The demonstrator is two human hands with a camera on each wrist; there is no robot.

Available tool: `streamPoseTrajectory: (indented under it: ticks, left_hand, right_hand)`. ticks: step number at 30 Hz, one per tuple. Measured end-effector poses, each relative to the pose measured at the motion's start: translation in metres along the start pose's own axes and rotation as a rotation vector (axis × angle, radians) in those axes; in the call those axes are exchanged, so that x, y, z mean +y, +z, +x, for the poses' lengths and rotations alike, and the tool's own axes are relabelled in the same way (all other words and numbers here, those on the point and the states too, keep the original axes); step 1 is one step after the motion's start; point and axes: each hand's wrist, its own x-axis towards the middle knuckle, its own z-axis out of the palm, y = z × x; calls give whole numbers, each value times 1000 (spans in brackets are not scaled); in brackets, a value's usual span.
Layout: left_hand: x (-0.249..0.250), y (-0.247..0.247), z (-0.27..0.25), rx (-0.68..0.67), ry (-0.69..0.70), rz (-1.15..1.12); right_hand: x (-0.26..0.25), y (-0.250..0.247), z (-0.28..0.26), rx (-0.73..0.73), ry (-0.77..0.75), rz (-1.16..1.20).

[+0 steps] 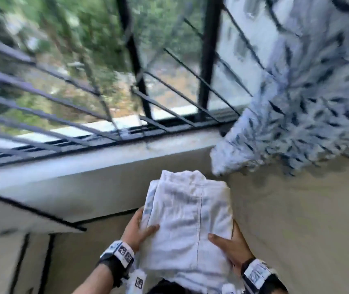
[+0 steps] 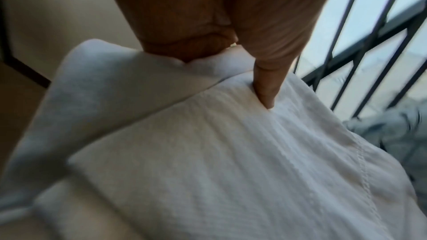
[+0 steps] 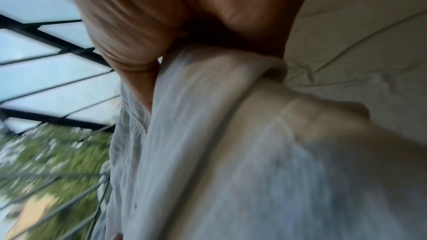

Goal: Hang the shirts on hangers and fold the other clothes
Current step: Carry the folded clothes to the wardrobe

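A folded white garment (image 1: pixel 188 221) is held up in front of me, low in the head view. My left hand (image 1: pixel 139 228) grips its left edge, thumb on top and fingers underneath. On the right edge my right hand (image 1: pixel 230 245) grips the same way. The left wrist view shows the thumb (image 2: pixel 265 90) pressed into the white cloth (image 2: pixel 231 161). In the right wrist view the palm (image 3: pixel 184 15) is wrapped around the folded cloth (image 3: pixel 231 143). A white shirt with a dark leaf print (image 1: pixel 309 107) hangs at the upper right.
A window with black bars (image 1: pixel 135 66) fills the upper half, above a pale sill (image 1: pixel 84 162) and trees outside. A beige sheet (image 1: pixel 296 209) lies at the right. Everything is blurred by motion.
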Motion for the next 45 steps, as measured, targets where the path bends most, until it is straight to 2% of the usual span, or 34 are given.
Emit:
streamPoseTrajectory:
  ticks: [4, 7, 10, 12, 15, 18, 22, 25, 27, 29, 34, 36, 40, 43, 45]
  left_hand:
    - [-15, -86, -81, 279, -11, -124]
    - [-28, -155, -145, 526, -24, -213]
    - [-32, -218, -197, 757, -15, -281]
    - [-40, -263, -232, 892, -26, -345]
    - [-33, -332, -280, 1069, -7, -312]
    - [-35, -407, -321, 1223, 30, -273]
    - [-27, -503, -368, 1337, 108, -227]
    - [-23, -568, -396, 1451, 133, -136]
    - [-27, -619, -414, 1500, 79, -104]
    - [-21, -650, -426, 1503, 24, -129]
    - [-60, -773, -445, 1597, -87, -251]
    - [-42, -800, -445, 1640, -163, -285]
    - [-48, -865, -439, 1734, -280, -284]
    - [-60, -912, -435, 1743, -329, -358]
    - [-72, -931, -431, 1693, -404, -369]
  right_hand:
    - [-19, 87, 9, -300, -31, -183]
    - [-47, 182, 13, -520, -157, -385]
    - [-83, 288, -3, -746, -246, -482]
    - [-97, 361, -15, -871, -250, -459]
    - [-113, 470, -42, -1046, -251, -427]
    - [-115, 578, -70, -1117, -203, -377]
    - [-132, 700, -113, -1199, -145, -342]
    - [-149, 784, -138, -1226, -239, -374]
    - [-153, 847, -151, -1282, -268, -407]
    - [-165, 887, -161, -1342, -257, -430]
    - [-189, 1044, -181, -1530, -291, -624]
    - [-196, 1103, -186, -1540, -320, -739]
    - [-203, 1212, -191, -1557, -316, -951]
    - [-196, 1287, -185, -1584, -302, -1053]
    - [-181, 1327, -176, -1563, -363, -1161]
